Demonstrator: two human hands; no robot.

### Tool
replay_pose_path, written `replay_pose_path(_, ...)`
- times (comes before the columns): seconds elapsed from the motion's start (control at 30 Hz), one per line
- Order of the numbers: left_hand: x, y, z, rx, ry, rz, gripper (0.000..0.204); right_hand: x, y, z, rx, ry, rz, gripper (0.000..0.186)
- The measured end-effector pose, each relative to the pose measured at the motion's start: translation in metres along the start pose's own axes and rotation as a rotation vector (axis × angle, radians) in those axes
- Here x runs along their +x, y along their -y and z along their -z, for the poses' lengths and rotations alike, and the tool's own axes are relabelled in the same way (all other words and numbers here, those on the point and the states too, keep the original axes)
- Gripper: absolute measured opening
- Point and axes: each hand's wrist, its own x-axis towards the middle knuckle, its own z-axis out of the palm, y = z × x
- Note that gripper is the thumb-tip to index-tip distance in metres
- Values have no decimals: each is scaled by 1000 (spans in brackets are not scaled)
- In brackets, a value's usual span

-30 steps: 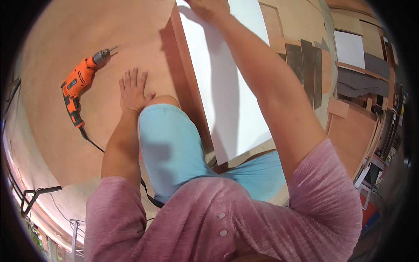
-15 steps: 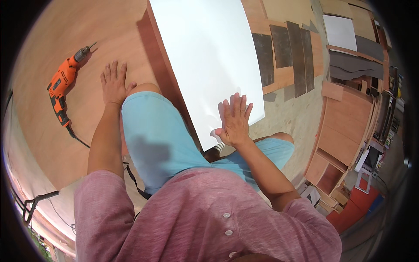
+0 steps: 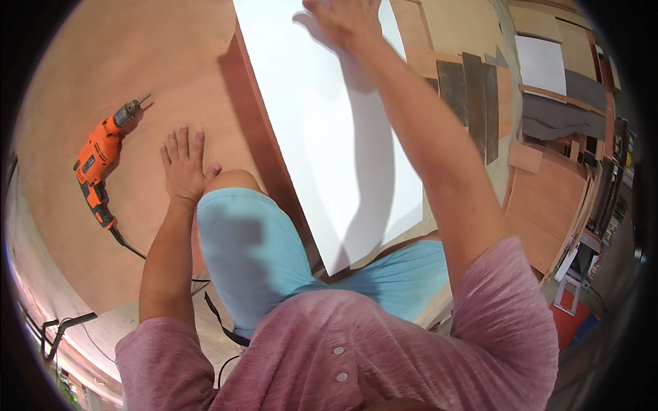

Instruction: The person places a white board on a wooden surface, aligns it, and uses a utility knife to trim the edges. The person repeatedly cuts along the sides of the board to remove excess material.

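Observation:
A long white panel [image 3: 301, 123] slants up the middle of the view, its reddish-brown side edge showing along the left. Over its far part reaches my right hand [image 3: 346, 22], thumb spread and the other fingertips cut off by the upper frame edge; it casts a long shadow on the white face. Whether the palm touches the panel is hard to tell. My left hand [image 3: 185, 168] lies flat, fingers apart, on a large plywood sheet [image 3: 185, 82] beside my knee. Left of that hand rests an orange and black corded power drill [image 3: 97, 156] with a bit in its chuck.
Dark narrow strips [image 3: 473, 96] and pale boards lie right of the panel. Farther right are stacked boards, a grey sheet [image 3: 562, 116] and a wooden box-like piece [image 3: 545, 205]. A black metal bracket-like frame [image 3: 65, 329] stands at lower left.
My right hand has slid from the panel's near end to its far part, the arm now stretched out. The left hand stays on the plywood; the whole view has shifted slightly.

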Motion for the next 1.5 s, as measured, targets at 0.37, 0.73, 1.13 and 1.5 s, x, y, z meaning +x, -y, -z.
replay_pose_path(0.37, 6, -7, 21, -55, 56, 17, 83, -32, -36, -30, -113, -355, -36, 85)
replay_pose_path(0.73, 6, -7, 19, -13, 35, 37, 83, -383, -69, -110, -89, -219, -100, 101)
replay_pose_path(1.13, 1, -1, 1, -90, -99, -36, 89, -79, -87, -43, -55, -375, 97, 102)
replay_pose_path(1.5, 4, -3, 12, -33, 52, 5, 84, 73, -103, -5, -193, -324, -98, 86)
